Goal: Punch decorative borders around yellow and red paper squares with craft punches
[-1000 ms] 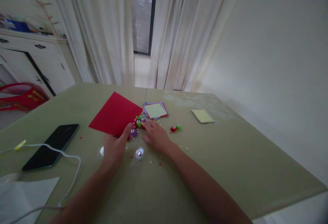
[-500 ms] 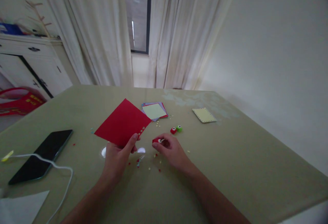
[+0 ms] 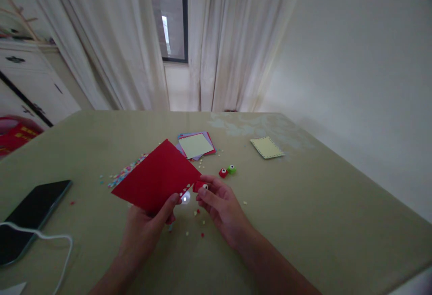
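Observation:
Between thumb and fingers, my left hand (image 3: 148, 225) grips a red sheet of paper (image 3: 158, 175) tilted above the table. Small punched holes line the sheet's lower right edge. My right hand (image 3: 224, 207) pinches a small red craft punch (image 3: 200, 187) with a white-and-black eye-like top, at the right corner of the sheet; whether the paper sits in its slot I cannot tell. Another red punch (image 3: 223, 173) and a green punch (image 3: 231, 169) stand side by side behind the right hand. Tiny red and cream paper bits (image 3: 202, 235) lie beneath both hands.
A stack of coloured paper squares (image 3: 196, 145) lies farther back, with a yellow square with a patterned edge (image 3: 267, 147) to its right. Colourful confetti (image 3: 126, 171) is heaped behind the red sheet. At left are a black tablet (image 3: 37, 216) and a white cable (image 3: 50, 236).
My right hand has brought the red punch left to the sheet's corner. The view has shifted slightly, and the confetti heap behind the sheet now shows.

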The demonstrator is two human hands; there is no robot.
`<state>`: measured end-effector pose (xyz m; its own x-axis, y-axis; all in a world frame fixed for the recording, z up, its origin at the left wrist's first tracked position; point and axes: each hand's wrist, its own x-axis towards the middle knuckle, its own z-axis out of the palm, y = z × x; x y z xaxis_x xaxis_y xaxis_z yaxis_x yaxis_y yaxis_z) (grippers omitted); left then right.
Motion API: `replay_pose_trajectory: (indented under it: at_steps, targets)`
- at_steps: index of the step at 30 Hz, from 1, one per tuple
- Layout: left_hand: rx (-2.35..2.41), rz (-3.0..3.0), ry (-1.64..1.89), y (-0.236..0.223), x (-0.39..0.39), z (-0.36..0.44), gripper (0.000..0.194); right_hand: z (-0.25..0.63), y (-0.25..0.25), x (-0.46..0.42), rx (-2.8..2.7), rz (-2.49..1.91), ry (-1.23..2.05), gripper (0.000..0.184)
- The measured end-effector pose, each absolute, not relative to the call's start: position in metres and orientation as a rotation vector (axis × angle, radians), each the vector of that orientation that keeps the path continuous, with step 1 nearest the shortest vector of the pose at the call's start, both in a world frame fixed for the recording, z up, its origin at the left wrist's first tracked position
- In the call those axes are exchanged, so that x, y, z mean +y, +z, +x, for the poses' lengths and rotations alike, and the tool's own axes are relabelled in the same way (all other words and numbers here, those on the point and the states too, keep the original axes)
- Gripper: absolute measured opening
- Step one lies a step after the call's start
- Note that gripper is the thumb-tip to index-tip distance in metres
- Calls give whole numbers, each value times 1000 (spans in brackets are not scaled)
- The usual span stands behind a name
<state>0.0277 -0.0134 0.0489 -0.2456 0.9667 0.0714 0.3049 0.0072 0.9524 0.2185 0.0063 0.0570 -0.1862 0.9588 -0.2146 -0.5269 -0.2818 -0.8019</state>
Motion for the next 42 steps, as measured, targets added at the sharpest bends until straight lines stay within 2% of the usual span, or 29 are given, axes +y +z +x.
replay_pose_trajectory:
  at_steps: [4, 11, 27, 34, 42]
  targets:
    - [1637, 1361, 1258, 52, -13, 29, 49, 216, 59, 5, -670, -872, 1706, 48]
    - [1642, 1287, 1227, 57, -12, 30, 40, 218, 59, 4, -695, -878, 1701, 48]
    - [1649, 1347, 1194, 52, -12, 27, 43, 217, 56, 3, -728, -912, 1711, 55]
    - [1620, 1279, 1152, 55, -13, 28, 42, 218, 58, 1, -744, -895, 1704, 48]
    - [1632, 1309, 1219, 58, -10, 29, 41, 219, 53, 3, -764, -889, 1713, 50]
